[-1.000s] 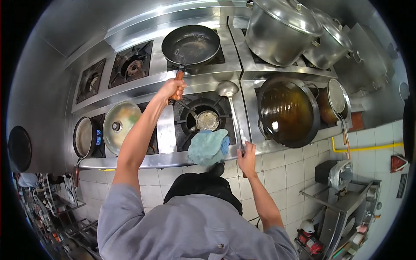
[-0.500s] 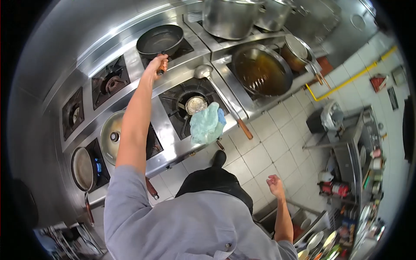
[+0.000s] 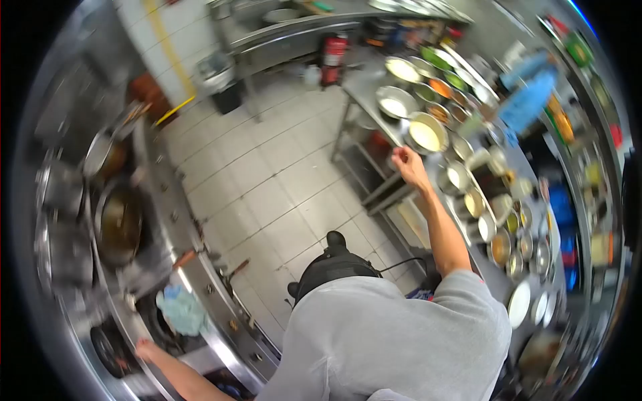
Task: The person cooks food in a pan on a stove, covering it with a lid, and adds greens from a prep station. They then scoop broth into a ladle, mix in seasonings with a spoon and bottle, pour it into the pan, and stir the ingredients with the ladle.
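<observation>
My left hand (image 3: 145,349) is at the stove on the left, beside a dark frying pan (image 3: 110,347). Blur hides whether its fingers still grip the pan's handle. A pale green-blue cloth (image 3: 182,311) lies on the burner near that hand. My right hand (image 3: 409,164) is raised with its fingers loosely curled, and I see nothing in them. It is just beside a metal bowl of pale yellow contents (image 3: 426,134) at the edge of the steel table (image 3: 374,100); contact with the bowl cannot be made out.
A ladle (image 3: 184,259) with a wooden handle lies on the stove, near a wok of brown liquid (image 3: 119,224) and large pots (image 3: 67,250). Several ingredient bowls cover the table on the right. A fire extinguisher (image 3: 334,57) and a bin (image 3: 217,73) stand at the back.
My view has swung right, from the stove toward the ingredient table. My left hand gripped the frying pan's handle before. My right hand has reached out to the bowls' edge.
</observation>
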A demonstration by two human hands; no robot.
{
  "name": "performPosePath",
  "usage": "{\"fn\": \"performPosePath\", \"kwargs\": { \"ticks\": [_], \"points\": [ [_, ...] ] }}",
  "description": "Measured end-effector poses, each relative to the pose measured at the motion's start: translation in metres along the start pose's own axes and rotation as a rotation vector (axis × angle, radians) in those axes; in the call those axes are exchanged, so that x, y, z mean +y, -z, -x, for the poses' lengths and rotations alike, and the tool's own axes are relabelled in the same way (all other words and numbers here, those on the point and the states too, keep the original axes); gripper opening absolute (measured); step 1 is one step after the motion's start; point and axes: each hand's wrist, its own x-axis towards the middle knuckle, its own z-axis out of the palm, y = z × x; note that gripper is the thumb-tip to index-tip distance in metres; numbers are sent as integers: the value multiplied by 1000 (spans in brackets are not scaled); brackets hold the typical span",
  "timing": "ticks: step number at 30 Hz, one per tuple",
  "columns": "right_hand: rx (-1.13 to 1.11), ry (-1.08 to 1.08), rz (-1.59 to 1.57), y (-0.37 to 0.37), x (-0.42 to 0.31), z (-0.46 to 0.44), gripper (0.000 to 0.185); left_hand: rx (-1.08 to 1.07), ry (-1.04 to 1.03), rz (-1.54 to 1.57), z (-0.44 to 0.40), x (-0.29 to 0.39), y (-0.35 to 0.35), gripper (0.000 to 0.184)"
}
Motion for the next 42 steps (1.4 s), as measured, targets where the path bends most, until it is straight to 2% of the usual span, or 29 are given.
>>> {"fn": "performPosePath", "kwargs": {
  "ticks": [3,6,7,9,10,11,12,13,15,16,17,19,23,25,27,29,31,32,33,34,35,37,38,39,41,42],
  "points": [
    [217,-1,11,82,25,-21,29,35,-178,-201,98,-8,-13,33],
    [477,-48,-71,152,64,-48,32,-123,-358,-219,187,-37,-10,35],
    [509,-3,-117,177,98,-62,33,-196,-382,-256,221,-51,-5,35],
    [644,-70,-83,217,115,-80,34,-332,-436,-322,297,-83,5,36],
    [656,-107,-39,234,121,-91,35,-437,-441,-324,341,-101,13,38],
    [664,-144,5,248,127,-103,36,-602,-352,-329,353,-129,16,40],
    [667,-183,50,259,136,-114,37,-766,-305,-459,367,-157,23,40],
    [719,-148,142,268,145,-123,38,-849,-271,-337,386,-197,28,42],
    [815,-54,319,280,155,-152,40,-1077,-208,-593,459,-234,65,40],
    [842,-125,289,285,155,-166,40,-1261,-18,-694,466,-256,71,35],
    [839,-180,320,291,149,-178,40,-1347,-186,-801,520,-259,104,32],
    [820,-283,374,299,142,-197,39,-1536,-245,-1004,570,-275,143,28],
    [811,-170,580,317,174,-229,30,-1863,-218,-1223,619,-281,201,23],
    [960,-16,513,321,155,-230,30,-1844,-214,-1284,632,-278,225,22],
    [1003,-31,575,336,135,-235,27,-1860,-243,-1303,625,-283,239,22],
    [1060,248,748,343,98,-237,23,-1907,-328,-1286,603,-298,253,22],
    [1102,512,710,330,31,-231,17,-1919,-405,-1264,631,-278,256,17],
    [1041,581,657,315,-4,-225,15,-1943,-476,-1208,651,-266,257,18],
    [972,659,595,296,-38,-219,13,-1979,-288,-1170,671,-259,256,18],
    [788,735,557,274,-65,-211,8,-1991,-106,-1117,691,-250,252,20],
    [592,823,512,245,-89,-203,3,-2041,-54,-937,722,-233,251,23],
    [111,902,300,168,-137,-174,10,-2121,182,-801,776,-189,236,31],
    [-126,819,-16,118,-125,-169,16,-2166,310,-669,793,-173,230,36],
    [-271,991,162,81,-168,-136,15,-2198,267,-427,805,-169,227,38],
    [-581,1039,90,3,-198,-95,16,-2101,476,-398,810,-124,212,29],
    [-685,1041,52,-34,-206,-80,15,-2004,405,-358,793,-124,208,27]
  ]
}}
